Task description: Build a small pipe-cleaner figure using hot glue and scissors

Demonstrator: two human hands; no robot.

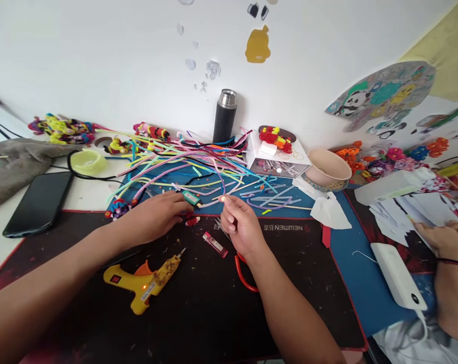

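Blue matting (pixel 356 275) lies behind one tiny, pale-yellow pinched piece (pixel 223 198).

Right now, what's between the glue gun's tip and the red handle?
The head view shows a red lighter between the tip of the glue gun and the red handle, on the mat.

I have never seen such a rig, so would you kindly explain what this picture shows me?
A camera worn on a person's head looks forward and down at their two bare hands; there is no robot. The right hand pinches a small pale piece. The left hand is at a small green box-shaped object; whether it grips it is unclear. On the black mat lie a yellow glue gun and a red plastic lighter, with fuzzy multicoloured stems heaped behind.
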